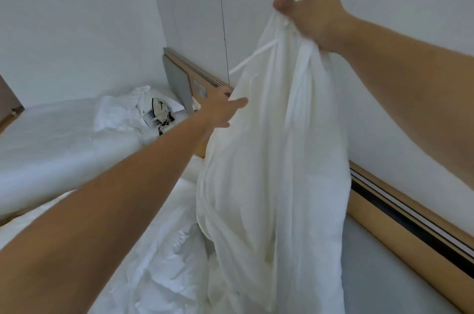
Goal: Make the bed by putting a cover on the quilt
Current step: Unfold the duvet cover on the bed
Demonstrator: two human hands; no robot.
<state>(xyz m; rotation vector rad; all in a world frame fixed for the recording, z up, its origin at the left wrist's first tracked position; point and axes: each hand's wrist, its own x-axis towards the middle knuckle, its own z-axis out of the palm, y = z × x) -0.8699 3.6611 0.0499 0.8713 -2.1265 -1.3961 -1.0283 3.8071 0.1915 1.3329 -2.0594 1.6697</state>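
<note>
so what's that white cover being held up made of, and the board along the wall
Cover: thin woven cloth, likely cotton or a blend, matte; it hangs in soft folds from the right hand. Board along the wall: wood or wood-look laminate, smooth tan face with a dark strip; can't tell which.
</note>
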